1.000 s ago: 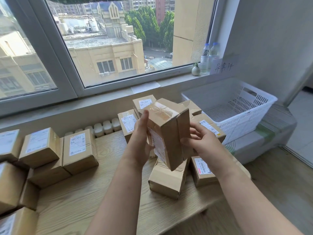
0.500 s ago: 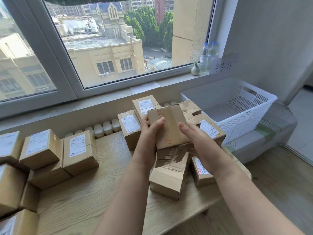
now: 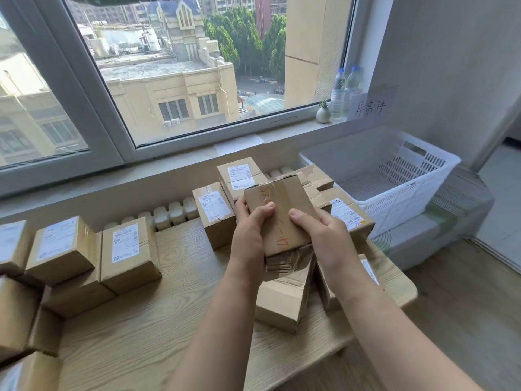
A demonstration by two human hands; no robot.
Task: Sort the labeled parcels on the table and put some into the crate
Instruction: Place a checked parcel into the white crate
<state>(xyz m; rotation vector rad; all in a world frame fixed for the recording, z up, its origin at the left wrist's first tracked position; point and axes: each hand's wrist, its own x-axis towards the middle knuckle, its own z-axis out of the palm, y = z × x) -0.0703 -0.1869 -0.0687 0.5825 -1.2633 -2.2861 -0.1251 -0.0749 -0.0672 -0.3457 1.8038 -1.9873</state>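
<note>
Two bare forearms reached forward over a wooden table [image 3: 180,306]. Just left of the crate [image 3: 400,210], the left hand [image 3: 251,221] and the right hand [image 3: 321,230] were both clamped on one held parcel [image 3: 282,213], thumbs pressed on its top face and fingers hidden underneath. It was raised above a loose pile of boxes [image 3: 284,300], clear of the tabletop. The upturned face showed orange handwriting under clear tape and no printed label. Doing this check well would likely mean turning it slowly, gripping opposite sides, so that every face was read before deciding. Well left of the crate, labelled parcels [image 3: 127,249] stood grouped. The crate, white and slatted, sat beyond the table's end and looked empty, a short carry away.
</note>
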